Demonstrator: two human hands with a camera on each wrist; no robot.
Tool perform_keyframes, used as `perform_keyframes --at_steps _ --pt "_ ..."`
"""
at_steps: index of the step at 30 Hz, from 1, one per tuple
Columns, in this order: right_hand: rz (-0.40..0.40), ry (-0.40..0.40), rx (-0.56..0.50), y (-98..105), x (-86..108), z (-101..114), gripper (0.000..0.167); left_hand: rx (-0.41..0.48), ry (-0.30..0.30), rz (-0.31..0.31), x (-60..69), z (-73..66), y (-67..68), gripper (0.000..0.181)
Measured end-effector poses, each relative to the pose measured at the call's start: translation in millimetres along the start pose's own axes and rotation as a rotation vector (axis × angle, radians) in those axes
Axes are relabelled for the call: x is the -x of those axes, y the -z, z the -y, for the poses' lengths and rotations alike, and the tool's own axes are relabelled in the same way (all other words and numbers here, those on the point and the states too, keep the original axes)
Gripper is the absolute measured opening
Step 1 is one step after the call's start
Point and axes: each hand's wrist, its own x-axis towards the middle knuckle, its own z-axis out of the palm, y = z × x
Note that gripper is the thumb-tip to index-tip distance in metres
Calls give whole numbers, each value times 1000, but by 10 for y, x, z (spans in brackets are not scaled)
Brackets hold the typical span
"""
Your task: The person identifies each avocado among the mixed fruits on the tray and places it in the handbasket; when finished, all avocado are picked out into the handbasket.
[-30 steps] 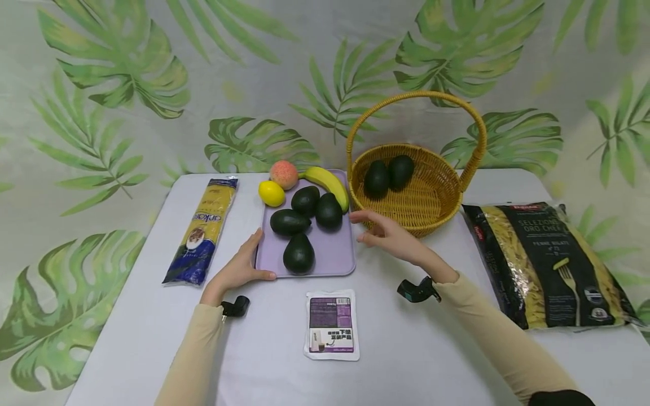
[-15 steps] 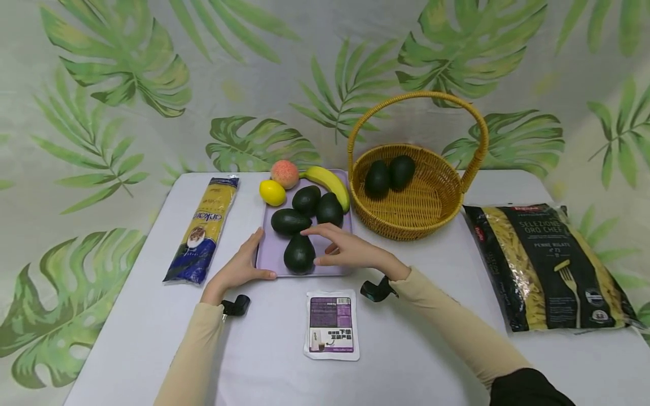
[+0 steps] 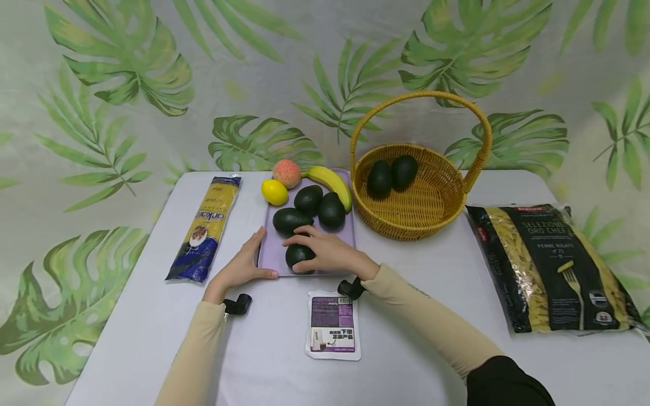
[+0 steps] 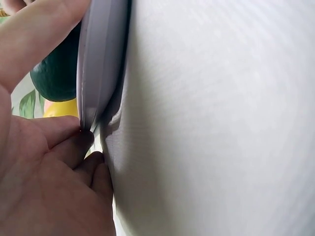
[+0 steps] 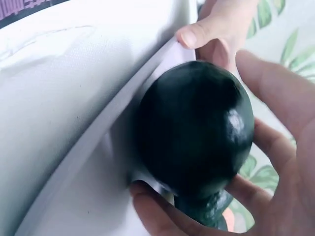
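Observation:
The left hand (image 3: 241, 269) holds the near-left corner of the lilac tray (image 3: 271, 256), thumb at the near edge and fingers along the left side; in the left wrist view its fingertips touch the rim (image 4: 98, 64). Over the tray's near part, the right hand (image 3: 330, 251) has its fingers curled round the front avocado (image 3: 296, 256), which fills the middle of the right wrist view (image 5: 197, 128). Behind it on the tray lie three more avocados (image 3: 291, 220) and a banana (image 3: 331, 181). A lemon (image 3: 275, 192) and a peach (image 3: 287, 173) are at the far-left corner.
A wicker basket (image 3: 426, 208) with two avocados (image 3: 379, 179) stands right of the tray, its handle arching high. Pasta packs lie at the far left (image 3: 205, 228) and far right (image 3: 553, 265). A small purple-and-white packet (image 3: 332, 325) lies before the tray.
The right hand has moved left from beside the basket, over the tray, and its fingers have closed round the front avocado. The left hand has stayed at the tray's corner.

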Motion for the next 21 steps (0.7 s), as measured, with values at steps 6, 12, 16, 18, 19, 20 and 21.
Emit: perform_keyframes --at_steps 6,12,16,18,19,20,21 --pt "-41 2 -44 -20 -18 -3 46 -2 2 1 -4 -10 1 117" --pt "-50 74 -208 7 50 -132 43 -5 12 8 -6 1 0 117" --pt "-37 118 -418 101 166 -247 42 -6 24 9 -10 -7 -4 117" --pt "-33 121 -521 168 243 -314 41 -7 24 11 -10 -9 -3 117" --pt "-36 123 -569 204 282 -347 41 -6 20 11 -9 -9 -2 117" --pt "-43 121 -604 240 321 -382 40 -5 16 10 -8 -8 -1 117" --pt "-53 118 -636 281 364 -411 39 -3 13 8 -6 -7 1 117"
